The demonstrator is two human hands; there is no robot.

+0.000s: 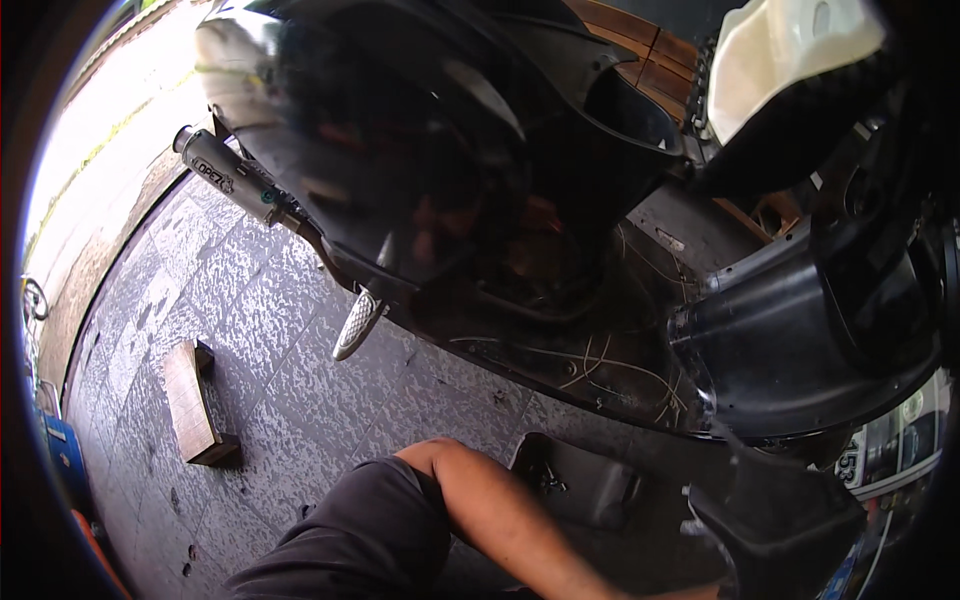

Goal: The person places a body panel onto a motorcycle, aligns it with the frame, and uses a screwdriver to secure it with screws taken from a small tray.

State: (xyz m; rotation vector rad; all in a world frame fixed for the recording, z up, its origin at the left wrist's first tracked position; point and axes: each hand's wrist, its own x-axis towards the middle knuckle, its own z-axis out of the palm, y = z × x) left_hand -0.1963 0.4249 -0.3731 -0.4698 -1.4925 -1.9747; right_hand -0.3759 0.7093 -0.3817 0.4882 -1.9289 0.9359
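Observation:
My bent leg point(510, 520) and dark shorts point(340, 530) fill the lower middle. Neither of my hands can be made out. Beside my shin, at the lower right, is a blurred black part point(770, 520) with small silvery pieces on its left; what holds it, if anything, is hidden. Behind my shin a dark tray point(590, 490) with small metal items lies on the floor. Above stands a black scooter point(380, 150) with a silver exhaust point(225, 170), a silver footrest point(355, 325), thin loose lines on its floorboard point(560, 360) and a curved black front panel point(760, 350).
A wooden block point(190, 400) lies on the speckled tiles point(270, 420). A blue object point(63, 455) sits at the far left, near a bright open edge point(110, 120). A white plastic container point(770, 70) and wooden slats point(630, 40) are at the top right. A licence plate point(890, 440) shows at right.

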